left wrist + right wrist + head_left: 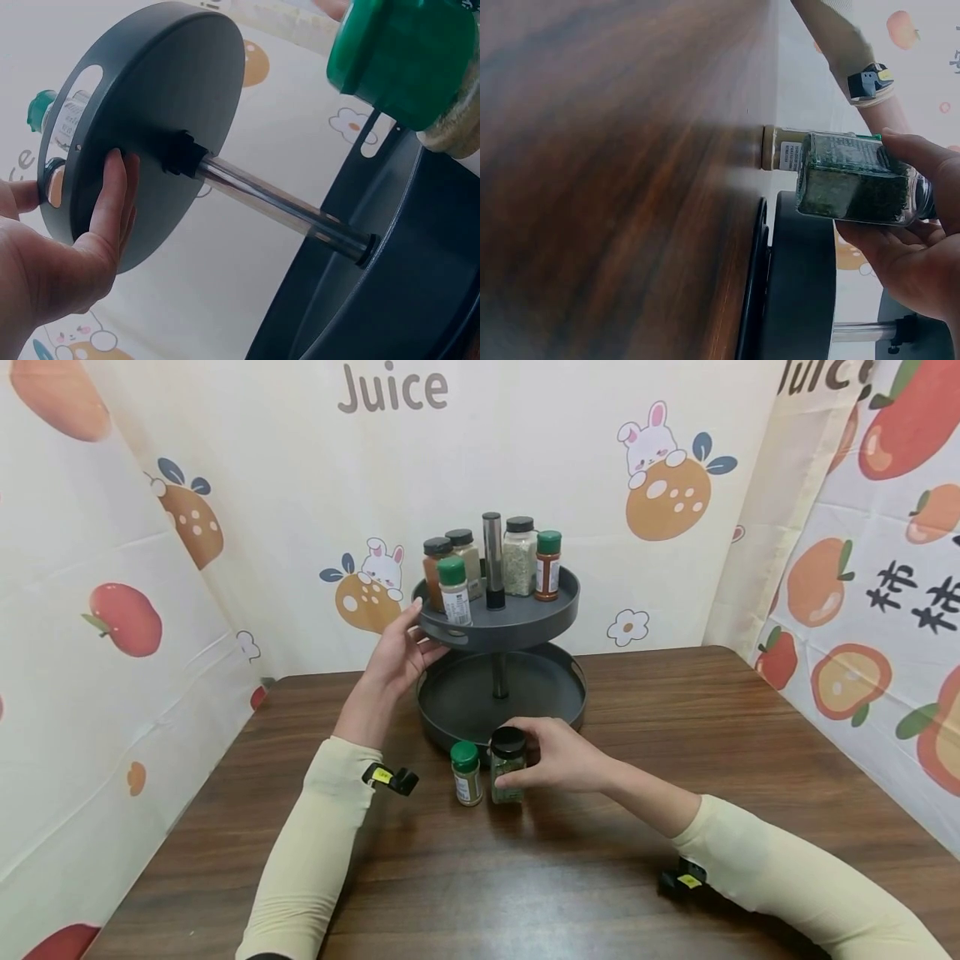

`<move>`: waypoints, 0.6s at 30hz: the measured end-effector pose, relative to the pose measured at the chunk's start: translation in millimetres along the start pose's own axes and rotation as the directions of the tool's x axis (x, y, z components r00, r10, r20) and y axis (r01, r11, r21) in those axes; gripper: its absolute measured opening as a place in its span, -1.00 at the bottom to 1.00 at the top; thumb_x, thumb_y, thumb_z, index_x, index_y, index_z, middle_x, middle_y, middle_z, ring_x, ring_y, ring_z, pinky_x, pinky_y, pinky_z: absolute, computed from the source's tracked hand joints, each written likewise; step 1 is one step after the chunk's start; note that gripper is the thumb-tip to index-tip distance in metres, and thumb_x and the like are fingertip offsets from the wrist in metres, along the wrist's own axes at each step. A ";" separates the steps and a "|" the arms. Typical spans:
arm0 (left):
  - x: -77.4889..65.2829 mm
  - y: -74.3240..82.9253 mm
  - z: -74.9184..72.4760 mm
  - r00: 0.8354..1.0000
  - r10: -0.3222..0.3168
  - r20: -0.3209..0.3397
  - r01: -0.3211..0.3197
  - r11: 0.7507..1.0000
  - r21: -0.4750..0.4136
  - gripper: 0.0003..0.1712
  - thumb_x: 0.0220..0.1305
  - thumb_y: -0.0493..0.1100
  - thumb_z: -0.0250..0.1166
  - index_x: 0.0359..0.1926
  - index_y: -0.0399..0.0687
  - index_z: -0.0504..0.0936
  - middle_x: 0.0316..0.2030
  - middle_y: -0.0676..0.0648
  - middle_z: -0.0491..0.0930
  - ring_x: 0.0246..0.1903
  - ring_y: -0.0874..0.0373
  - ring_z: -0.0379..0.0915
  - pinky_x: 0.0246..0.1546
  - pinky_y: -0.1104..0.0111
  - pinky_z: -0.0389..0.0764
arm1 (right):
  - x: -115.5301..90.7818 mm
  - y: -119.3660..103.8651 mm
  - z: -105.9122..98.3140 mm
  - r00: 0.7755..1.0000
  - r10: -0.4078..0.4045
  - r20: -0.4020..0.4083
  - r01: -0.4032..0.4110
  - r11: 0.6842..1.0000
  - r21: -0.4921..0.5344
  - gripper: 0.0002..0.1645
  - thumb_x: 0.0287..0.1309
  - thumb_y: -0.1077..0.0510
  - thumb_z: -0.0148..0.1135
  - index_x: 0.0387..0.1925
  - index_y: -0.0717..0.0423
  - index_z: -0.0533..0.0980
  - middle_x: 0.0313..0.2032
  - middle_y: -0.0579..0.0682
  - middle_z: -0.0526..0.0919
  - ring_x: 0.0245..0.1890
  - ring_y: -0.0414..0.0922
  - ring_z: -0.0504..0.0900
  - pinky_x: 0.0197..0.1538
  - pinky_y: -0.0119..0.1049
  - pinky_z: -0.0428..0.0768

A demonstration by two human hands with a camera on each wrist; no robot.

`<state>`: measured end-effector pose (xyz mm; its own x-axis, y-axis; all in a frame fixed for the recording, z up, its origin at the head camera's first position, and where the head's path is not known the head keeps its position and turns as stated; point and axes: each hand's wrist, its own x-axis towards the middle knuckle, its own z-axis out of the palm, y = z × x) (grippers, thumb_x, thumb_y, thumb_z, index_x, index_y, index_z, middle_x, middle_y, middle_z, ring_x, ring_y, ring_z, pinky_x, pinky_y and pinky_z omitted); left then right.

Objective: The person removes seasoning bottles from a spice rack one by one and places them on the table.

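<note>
My left hand (397,658) holds the rim of the upper tier of a dark grey two-tier spice rack (517,628), thumb at the outer wall and fingers under the tray. In front of the rack, my right hand (558,756) grips a square glass jar of green herbs (855,184) with a black lid, thumb on one side and fingers on the other. The jar's base hangs slightly off the tabletop in the right wrist view. Just left of it stands a small green-capped spice bottle (467,777), upright on the table.
On the upper tier, several spice jars stand around the metal post (492,556), among them a green-capped bottle (454,597) and a black-lidded jar (519,560). Below is the lower tier (468,697). The brown wooden table (480,893) meets printed curtains at the back and sides.
</note>
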<state>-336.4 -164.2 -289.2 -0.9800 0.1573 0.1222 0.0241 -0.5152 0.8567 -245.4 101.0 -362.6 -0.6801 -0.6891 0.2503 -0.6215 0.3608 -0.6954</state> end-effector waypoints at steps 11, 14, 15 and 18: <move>1.9 -0.5 -0.5 1.000 -0.001 -0.003 0.001 1.000 -0.005 -0.22 0.42 0.10 0.17 0.47 -0.13 0.12 -0.03 -0.21 0.47 -0.21 0.00 0.69 -0.18 0.23 0.77 | -0.4 -0.6 2.3 0.999 0.022 0.036 -0.021 1.000 -0.023 -0.36 -0.08 -0.09 0.55 0.05 -0.01 0.55 -0.19 -0.27 0.63 -0.30 -0.27 0.54 -0.20 -0.24 0.64; 1.9 -0.8 -0.3 1.000 0.000 -0.004 0.000 1.000 -0.003 -0.22 0.42 0.10 0.16 0.48 -0.12 0.12 -0.03 -0.21 0.48 -0.22 0.00 0.69 -0.19 0.24 0.77 | -0.2 0.3 3.3 0.999 0.026 0.039 -0.024 0.999 -0.036 -0.37 -0.09 -0.11 0.55 0.04 -0.03 0.56 -0.21 -0.27 0.63 -0.31 -0.27 0.53 -0.23 -0.25 0.64; 1.9 -0.9 -0.1 1.000 0.000 -0.004 0.000 1.000 -0.003 -0.22 0.42 0.10 0.16 0.48 -0.11 0.12 -0.03 -0.21 0.48 -0.22 0.01 0.69 -0.19 0.24 0.77 | -0.1 0.9 3.6 0.999 0.026 0.037 -0.024 0.999 -0.044 -0.37 -0.10 -0.12 0.55 0.03 -0.05 0.56 -0.21 -0.27 0.63 -0.32 -0.27 0.54 -0.24 -0.26 0.64; 1.4 -1.0 0.3 1.000 -0.002 -0.006 0.001 1.000 -0.003 -0.22 0.41 0.11 0.16 0.48 -0.10 0.12 -0.01 -0.21 0.48 -0.22 0.02 0.69 -0.20 0.24 0.77 | 0.2 1.8 4.5 0.999 0.021 0.033 -0.019 0.998 -0.065 -0.38 -0.14 -0.15 0.57 0.00 -0.10 0.57 -0.21 -0.27 0.63 -0.32 -0.27 0.54 -0.25 -0.28 0.63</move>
<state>-337.8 -163.2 -289.8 -0.9811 0.1532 0.1180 0.0220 -0.5179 0.8552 -244.9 98.6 -366.8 -0.6799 -0.7016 0.2133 -0.6325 0.4140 -0.6546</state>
